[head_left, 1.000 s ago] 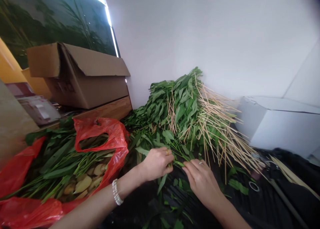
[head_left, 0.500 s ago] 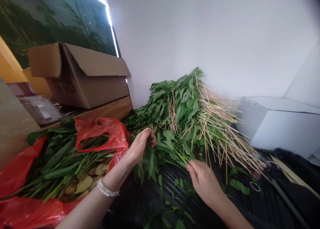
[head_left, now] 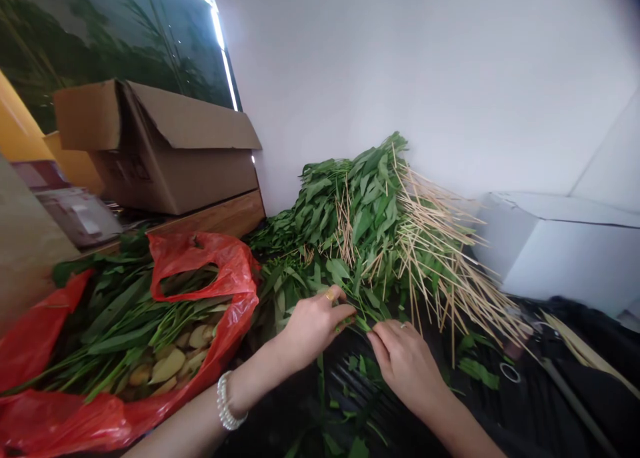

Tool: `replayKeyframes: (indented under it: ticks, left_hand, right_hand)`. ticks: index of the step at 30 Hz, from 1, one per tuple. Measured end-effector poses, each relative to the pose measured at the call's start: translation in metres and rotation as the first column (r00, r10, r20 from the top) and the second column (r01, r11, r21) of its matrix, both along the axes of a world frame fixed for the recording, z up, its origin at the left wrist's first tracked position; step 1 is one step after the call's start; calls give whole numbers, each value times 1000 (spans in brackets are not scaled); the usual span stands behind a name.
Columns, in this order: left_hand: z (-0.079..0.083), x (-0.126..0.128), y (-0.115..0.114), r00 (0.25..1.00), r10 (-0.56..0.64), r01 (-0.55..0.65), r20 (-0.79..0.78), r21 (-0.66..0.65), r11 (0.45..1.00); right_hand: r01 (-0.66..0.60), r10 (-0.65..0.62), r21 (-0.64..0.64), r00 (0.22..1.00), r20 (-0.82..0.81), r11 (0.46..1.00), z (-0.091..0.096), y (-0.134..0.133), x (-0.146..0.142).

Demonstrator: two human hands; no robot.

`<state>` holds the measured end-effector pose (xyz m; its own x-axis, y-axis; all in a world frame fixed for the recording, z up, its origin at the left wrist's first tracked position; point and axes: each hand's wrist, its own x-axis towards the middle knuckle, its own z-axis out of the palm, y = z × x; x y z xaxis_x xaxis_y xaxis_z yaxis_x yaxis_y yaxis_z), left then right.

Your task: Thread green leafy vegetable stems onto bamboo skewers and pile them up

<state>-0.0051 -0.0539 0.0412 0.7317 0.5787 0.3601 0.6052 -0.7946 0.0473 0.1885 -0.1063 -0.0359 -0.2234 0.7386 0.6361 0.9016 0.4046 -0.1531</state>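
Observation:
A big heap of green leafy stems (head_left: 350,211) threaded on thin bamboo skewers (head_left: 440,258) leans against the white wall. My left hand (head_left: 313,325) and my right hand (head_left: 403,358) meet at the heap's near edge over the black surface (head_left: 525,411). Both pinch the same leafy green stem (head_left: 357,321), the left from the left side and the right from just below. My left wrist wears a pearl bracelet, and each hand has a ring.
A red plastic bag (head_left: 215,271) of long green leaves and pale slices lies at the left. Behind it sit cardboard boxes (head_left: 170,151) on a wooden ledge. A white box (head_left: 560,245) stands at the right. Loose leaves (head_left: 475,371) and a small ring (head_left: 509,373) lie on the black surface.
My left hand swung up and left toward the red bag with a clump of leaves, then came back to the stem beside my right hand. My right hand barely moved.

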Motion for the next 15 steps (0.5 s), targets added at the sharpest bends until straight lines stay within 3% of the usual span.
replayKeyframes:
  ticks: [3, 8, 15]
  left_hand:
    - [-5, 3, 3, 991, -15, 26, -135, 83, 996]
    - [-7, 9, 4, 953, -87, 125, -292, 115, 985]
    - [-8, 8, 9, 946, -145, 192, -289, 140, 971]
  right_hand:
    - [-26, 23, 44, 998, 64, 999, 5, -2, -2]
    - [-40, 33, 68, 994, 108, 997, 10, -4, -4]
    - [-64, 63, 3, 997, 45, 998, 9, -6, -3]
